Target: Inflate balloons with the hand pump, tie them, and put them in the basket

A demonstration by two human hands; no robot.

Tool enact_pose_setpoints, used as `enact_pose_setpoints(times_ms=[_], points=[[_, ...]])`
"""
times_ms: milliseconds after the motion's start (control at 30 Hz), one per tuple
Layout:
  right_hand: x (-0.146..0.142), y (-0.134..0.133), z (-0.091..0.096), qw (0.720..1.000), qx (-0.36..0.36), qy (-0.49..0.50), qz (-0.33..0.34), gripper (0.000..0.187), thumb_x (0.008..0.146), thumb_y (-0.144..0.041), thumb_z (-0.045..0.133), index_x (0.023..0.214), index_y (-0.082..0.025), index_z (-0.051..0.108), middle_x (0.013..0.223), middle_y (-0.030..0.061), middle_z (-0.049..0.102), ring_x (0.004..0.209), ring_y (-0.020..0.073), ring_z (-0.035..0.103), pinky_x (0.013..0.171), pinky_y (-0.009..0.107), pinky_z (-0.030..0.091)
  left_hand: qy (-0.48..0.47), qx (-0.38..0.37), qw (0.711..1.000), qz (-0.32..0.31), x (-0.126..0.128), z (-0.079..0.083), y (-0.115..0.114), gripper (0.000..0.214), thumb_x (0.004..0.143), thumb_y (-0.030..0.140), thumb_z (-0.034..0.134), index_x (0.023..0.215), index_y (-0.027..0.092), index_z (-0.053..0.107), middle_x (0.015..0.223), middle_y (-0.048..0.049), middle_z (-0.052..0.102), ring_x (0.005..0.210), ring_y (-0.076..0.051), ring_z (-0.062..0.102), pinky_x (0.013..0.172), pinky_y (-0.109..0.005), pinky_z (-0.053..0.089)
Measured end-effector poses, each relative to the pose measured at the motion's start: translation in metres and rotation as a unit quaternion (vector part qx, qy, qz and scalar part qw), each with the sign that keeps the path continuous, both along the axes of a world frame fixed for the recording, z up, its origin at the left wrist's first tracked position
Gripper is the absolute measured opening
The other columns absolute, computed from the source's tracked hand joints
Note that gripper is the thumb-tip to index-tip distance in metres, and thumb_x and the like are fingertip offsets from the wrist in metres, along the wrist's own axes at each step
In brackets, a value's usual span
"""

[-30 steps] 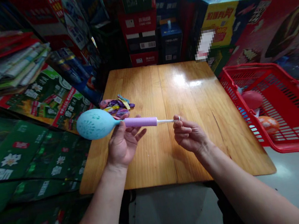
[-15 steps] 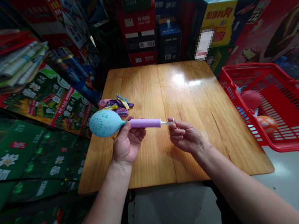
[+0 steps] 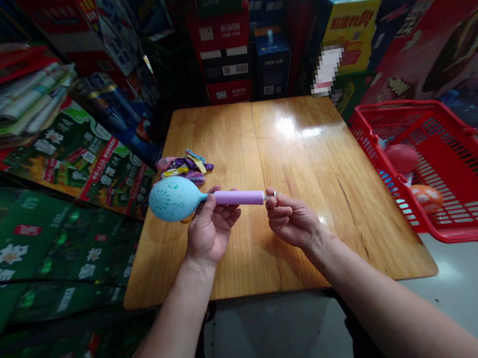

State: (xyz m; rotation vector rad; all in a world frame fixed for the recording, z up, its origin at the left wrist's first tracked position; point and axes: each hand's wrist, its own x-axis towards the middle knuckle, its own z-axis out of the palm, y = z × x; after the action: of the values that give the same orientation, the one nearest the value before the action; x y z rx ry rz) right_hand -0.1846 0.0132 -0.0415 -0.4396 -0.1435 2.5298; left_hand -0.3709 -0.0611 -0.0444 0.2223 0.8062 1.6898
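Note:
My left hand (image 3: 210,232) grips the purple hand pump (image 3: 238,197) at its nozzle end, where a partly inflated light blue balloon (image 3: 174,198) is fitted. My right hand (image 3: 289,219) pinches the pump's white plunger handle (image 3: 271,195), pushed almost fully into the barrel. Both hands hover above the wooden table (image 3: 298,150). A small heap of flat coloured balloons (image 3: 185,168) lies on the table's left edge, just behind the blue balloon.
A red plastic basket (image 3: 445,167) stands right of the table, holding a red and an orange inflated balloon. Stacked cartons and printed boxes crowd the left side and the back. Pale floor shows below the table's near edge.
My right hand has pushed the plunger into the pump barrel, closing the gap between my hands. The balloon and left hand have shifted slightly right.

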Motion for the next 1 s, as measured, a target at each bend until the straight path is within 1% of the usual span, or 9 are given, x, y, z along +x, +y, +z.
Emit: enact_pose_setpoints(times_ms=[133,233,300,400,500,667,867,933,1000], points=[[0.011,0.008,0.006,1.000,0.005,-0.012,0.011,0.009,0.097,-0.012,0.056,0.099,-0.016,0.064,0.073,-0.0033,0.067,0.043,-0.0004,0.041,0.042,0.008,0.036,-0.004,-0.026,0.999,0.019,-0.012,0.005,0.003,0.028,0.089,0.033,0.071,0.115,0.021,0.068,0.100,-0.0090,0.077,0.087,-0.020,0.074,0.076,-0.030,0.059],[0.021,0.013,0.012,1.000,0.020,-0.007,-0.011,0.014,0.099,-0.012,0.051,0.099,-0.015,0.065,0.071,-0.0038,0.065,0.041,-0.0005,0.038,0.041,0.008,0.034,0.017,-0.002,0.998,0.059,-0.025,0.013,0.001,0.028,0.090,0.033,0.070,0.114,0.020,0.069,0.103,-0.0094,0.077,0.087,-0.019,0.073,0.075,-0.028,0.059],[0.023,0.013,0.013,0.999,0.028,-0.008,-0.024,0.015,0.099,-0.012,0.050,0.098,-0.015,0.065,0.070,-0.0046,0.064,0.040,-0.0004,0.036,0.040,0.008,0.033,0.040,0.021,0.996,0.078,-0.029,0.016,-0.001,0.030,0.091,0.035,0.068,0.117,0.021,0.068,0.110,-0.0100,0.076,0.094,-0.020,0.073,0.078,-0.031,0.059],[0.015,0.006,0.008,1.000,0.019,-0.019,-0.008,0.013,0.099,-0.014,0.053,0.097,-0.015,0.065,0.069,-0.0044,0.063,0.040,0.0000,0.034,0.040,0.009,0.032,0.054,0.026,0.998,0.029,-0.022,0.015,-0.005,0.033,0.092,0.037,0.067,0.122,0.023,0.065,0.118,-0.0116,0.074,0.104,-0.024,0.071,0.085,-0.038,0.059],[0.003,-0.002,0.000,1.000,0.001,-0.007,0.002,0.010,0.098,-0.014,0.055,0.098,-0.015,0.064,0.070,-0.0037,0.063,0.040,0.0000,0.034,0.039,0.009,0.032,0.042,0.011,0.999,-0.012,-0.008,0.008,-0.007,0.031,0.092,0.034,0.068,0.121,0.023,0.065,0.117,-0.0122,0.074,0.101,-0.023,0.072,0.085,-0.037,0.058],[-0.003,-0.002,0.000,1.000,-0.011,-0.011,0.000,0.007,0.097,-0.013,0.057,0.097,-0.014,0.064,0.070,-0.0042,0.062,0.040,-0.0001,0.033,0.039,0.009,0.032,0.027,-0.002,1.000,0.000,-0.004,0.004,-0.002,0.030,0.090,0.033,0.070,0.117,0.022,0.067,0.113,-0.0123,0.075,0.099,-0.022,0.072,0.084,-0.034,0.058],[0.014,0.012,0.012,0.999,0.015,-0.033,-0.007,0.012,0.098,-0.012,0.054,0.097,-0.014,0.065,0.069,-0.0042,0.063,0.040,0.0002,0.033,0.039,0.009,0.032,0.027,-0.004,0.998,0.065,-0.026,0.015,0.000,0.028,0.088,0.032,0.071,0.113,0.019,0.069,0.106,-0.0104,0.076,0.092,-0.020,0.073,0.078,-0.029,0.059],[0.016,0.014,0.012,0.999,0.022,-0.020,-0.027,0.013,0.098,-0.012,0.052,0.097,-0.015,0.065,0.068,-0.0052,0.062,0.039,-0.0004,0.032,0.039,0.008,0.031,0.040,0.015,0.996,0.080,-0.028,0.017,-0.003,0.032,0.089,0.035,0.071,0.118,0.021,0.068,0.111,-0.0103,0.075,0.097,-0.021,0.073,0.080,-0.032,0.059],[0.014,0.012,0.010,0.999,0.023,-0.021,-0.024,0.012,0.098,-0.013,0.053,0.096,-0.015,0.065,0.068,-0.0053,0.062,0.039,-0.0005,0.032,0.039,0.009,0.031,0.045,0.023,0.998,0.049,-0.022,0.016,-0.006,0.036,0.091,0.037,0.069,0.124,0.024,0.065,0.116,-0.0107,0.074,0.103,-0.024,0.072,0.086,-0.039,0.059]])
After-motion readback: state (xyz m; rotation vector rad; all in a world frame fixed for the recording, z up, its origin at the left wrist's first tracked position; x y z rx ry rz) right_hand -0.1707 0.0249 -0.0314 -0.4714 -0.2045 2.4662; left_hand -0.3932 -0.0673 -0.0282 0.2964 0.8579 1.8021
